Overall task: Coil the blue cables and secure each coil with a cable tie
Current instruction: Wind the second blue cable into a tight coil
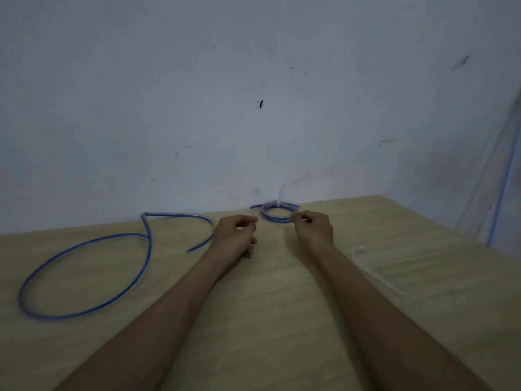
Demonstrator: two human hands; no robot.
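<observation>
Wood-grain table (267, 311) fills the lower half of the head view, set against a scuffed pale wall (169, 94); at the table's far edge, close to the wall, lies the coiled blue cable (270, 219), a small flat ring with two short ends poking out to either side; a white cable tie (279, 199) is cinched round its far side, its tail standing up; the right hand (313, 229) reaches to the near right rim of this coil, thumb and forefinger pinching it; the left hand (235, 235) rests on the table just left of the coil, apart from it, fingers curled in with nothing visible between them; a loose blue cable (151, 246) sprawls in one wide loop across the left side, one end just beside the left wrist; blurred pale spare cable ties (375, 273) lie to the right of the right forearm.
</observation>
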